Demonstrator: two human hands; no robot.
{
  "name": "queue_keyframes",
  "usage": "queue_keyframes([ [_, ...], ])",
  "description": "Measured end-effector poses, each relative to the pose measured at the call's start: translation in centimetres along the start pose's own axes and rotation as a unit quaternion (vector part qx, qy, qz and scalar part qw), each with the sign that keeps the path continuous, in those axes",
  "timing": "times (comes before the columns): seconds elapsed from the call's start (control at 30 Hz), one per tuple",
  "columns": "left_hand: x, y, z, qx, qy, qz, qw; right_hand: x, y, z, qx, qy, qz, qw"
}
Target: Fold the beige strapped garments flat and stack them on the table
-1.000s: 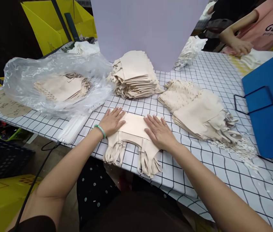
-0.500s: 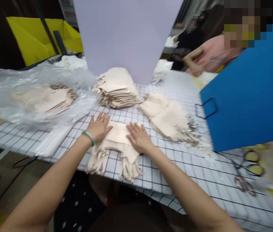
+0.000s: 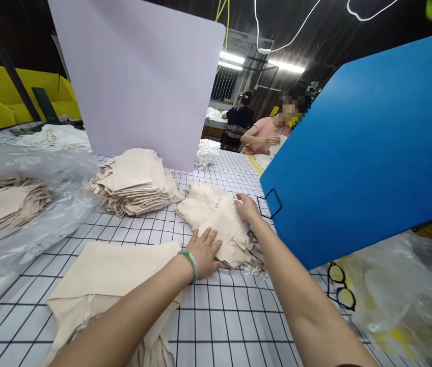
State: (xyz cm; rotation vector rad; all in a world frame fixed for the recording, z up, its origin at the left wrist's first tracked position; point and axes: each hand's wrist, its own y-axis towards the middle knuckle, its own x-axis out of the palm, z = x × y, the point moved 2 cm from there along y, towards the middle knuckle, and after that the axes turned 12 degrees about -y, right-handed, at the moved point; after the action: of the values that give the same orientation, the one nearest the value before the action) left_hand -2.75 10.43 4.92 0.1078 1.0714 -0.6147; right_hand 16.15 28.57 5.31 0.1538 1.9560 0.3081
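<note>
Both hands on the loose pile of beige pieces
Left hand (image 3: 205,251) lies flat, fingers spread, on the pile (image 3: 218,224); right hand (image 3: 247,208) rests open on its far edge; a careless pull may slide the uneven layers off the worktop (image 3: 223,326).

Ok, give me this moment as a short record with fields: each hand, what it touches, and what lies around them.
left hand: flat on the near edge of the loose fabric pile, green bracelet on the wrist
right hand: on the far right edge of the same pile
near piece: beige garment spread flat, under the left forearm
neat stack: behind, beside the white board
blue board: upright, right of the pile
bagged stack: at left
table: checked cloth
glasses: under the blue board's edge
</note>
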Motion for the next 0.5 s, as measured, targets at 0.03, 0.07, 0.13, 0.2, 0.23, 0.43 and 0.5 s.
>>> queue_keyframes([
  [0.03, 0.0, 0.1, 0.0, 0.005, -0.012, -0.002, 1.0, 0.4, 0.8, 0.6, 0.007, 0.0, -0.023, 1.0],
  [0.07, -0.2, 0.2, 0.0, 0.008, -0.027, -0.003, 1.0, 0.7, 1.3, 1.1, 0.013, 0.0, -0.044, 0.999],
  [0.13, -0.8, 0.3, -0.3, 0.01, -0.062, 0.002, 0.998, 1.2, 1.8, 1.7, 0.024, 0.004, -0.072, 0.997],
  [0.2, -1.5, 0.7, -0.7, 0.01, -0.098, 0.02, 0.995, 1.5, 2.0, 2.0, 0.038, 0.011, -0.084, 0.996],
  [0.23, -1.8, 1.0, -1.0, 0.012, -0.117, 0.036, 0.992, 1.4, 2.1, 2.0, 0.045, 0.016, -0.09, 0.995],
  [0.43, -3.1, 3.1, -2.6, 0.04, -0.239, 0.175, 0.954, -0.8, 0.8, 0.9, 0.006, 0.081, -0.127, 0.989],
  [0.5, -4.0, 3.6, -2.6, 0.047, -0.248, 0.234, 0.939, -2.9, -0.4, -0.3, -0.031, 0.116, -0.114, 0.986],
])
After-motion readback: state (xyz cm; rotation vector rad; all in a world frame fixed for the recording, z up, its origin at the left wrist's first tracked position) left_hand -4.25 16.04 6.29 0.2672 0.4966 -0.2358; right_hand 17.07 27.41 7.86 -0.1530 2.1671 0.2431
